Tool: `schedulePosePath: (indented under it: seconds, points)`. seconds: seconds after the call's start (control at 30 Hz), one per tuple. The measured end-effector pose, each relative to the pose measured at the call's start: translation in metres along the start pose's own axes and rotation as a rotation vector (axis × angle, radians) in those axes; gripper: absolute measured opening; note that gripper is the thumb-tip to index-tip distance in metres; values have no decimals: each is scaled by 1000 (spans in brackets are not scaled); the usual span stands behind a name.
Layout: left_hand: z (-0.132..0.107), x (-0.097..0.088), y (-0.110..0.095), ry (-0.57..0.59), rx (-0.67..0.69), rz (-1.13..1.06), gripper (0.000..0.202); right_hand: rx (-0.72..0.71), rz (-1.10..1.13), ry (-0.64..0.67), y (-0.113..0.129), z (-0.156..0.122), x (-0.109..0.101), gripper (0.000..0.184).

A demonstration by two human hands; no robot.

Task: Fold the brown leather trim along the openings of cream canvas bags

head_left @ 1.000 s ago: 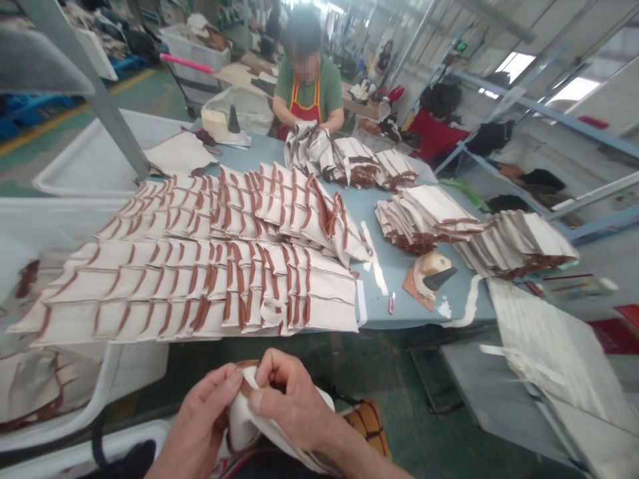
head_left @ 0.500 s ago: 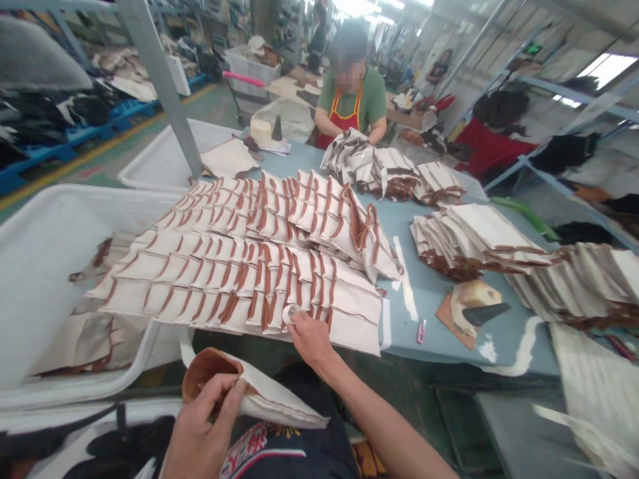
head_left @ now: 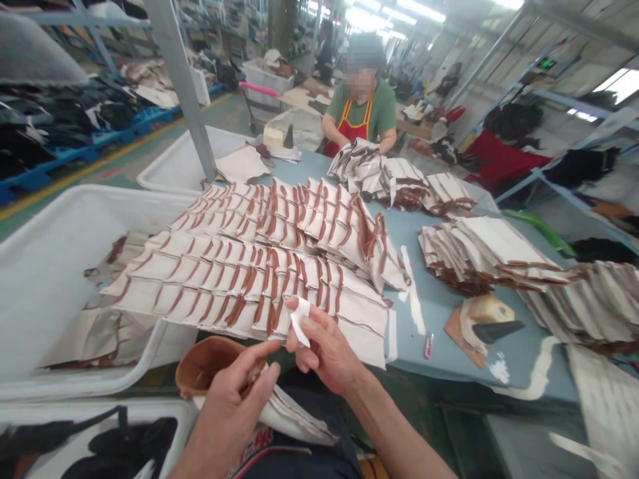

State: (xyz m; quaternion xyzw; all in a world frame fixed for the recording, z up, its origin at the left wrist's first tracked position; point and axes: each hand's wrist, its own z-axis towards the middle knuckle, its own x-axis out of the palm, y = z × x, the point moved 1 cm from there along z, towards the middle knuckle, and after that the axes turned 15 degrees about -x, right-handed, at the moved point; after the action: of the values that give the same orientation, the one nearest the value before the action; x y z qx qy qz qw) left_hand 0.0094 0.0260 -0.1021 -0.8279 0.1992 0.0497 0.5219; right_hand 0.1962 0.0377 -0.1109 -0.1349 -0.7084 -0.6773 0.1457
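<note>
Pinching white tape (head_left: 299, 324), the right grip (head_left: 327, 349) partly hides stacked panels (head_left: 200, 283) — left grip (head_left: 232, 402), over brown-lined piece (head_left: 200, 364), unclear.

Nearest sewn piece (head_left: 200, 364): brown inside, off-white outside. Tape strip (head_left: 300, 326): plain white. Laid-out pieces (head_left: 200, 265): off-white, repeating brown edge bands, ladder-like pattern. Bench (head_left: 407, 346): grey-blue. Snips (head_left: 428, 346): pink. Cone (head_left: 496, 331): dark grey to black; square under it (head_left: 458, 328): tan-brown. Big tub (head_left: 94, 197): white. Co-worker's apron (head_left: 352, 125): red, yellow trim; shirt (head_left: 384, 106): green. Hanging cloth (head_left: 504, 158): red. Long strip, bench far right (head_left: 542, 230): bright green. Pallets (head_left: 92, 155): blue. Floor line (head_left: 107, 158): yellow on green.
</note>
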Motion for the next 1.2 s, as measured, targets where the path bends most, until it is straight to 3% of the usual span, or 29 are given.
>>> schedulePosePath:
  seconds: [0.13,0.37,0.6,0.7,0.8,0.93,1.07,1.2]
  points:
    - [-3,-10,-14,27,-47,-123,46,-17,202,92,12,-7,18,67]
    - [-24,-28,-18,-79,-118,-204,38,-67,2,110,28,-18,38,76]
    - [-24,-46,-17,-75,-107,-194,44,119,267,237,33,-21,50,88]
    - [-21,-52,-14,-120,38,-77,42,136,260,271,32,-22,53,83]
    - [-17,-60,-13,-156,320,117,34,159,229,376,31,-22,58,77]
    - [-11,-67,-18,-133,578,269,33,232,205,526,37,-21,65,85]
    - [-8,-67,-25,-111,452,112,25,242,186,559,41,-24,68,81]
    - [-8,-66,-24,-218,262,-38,22,229,251,460,39,-30,65,61]
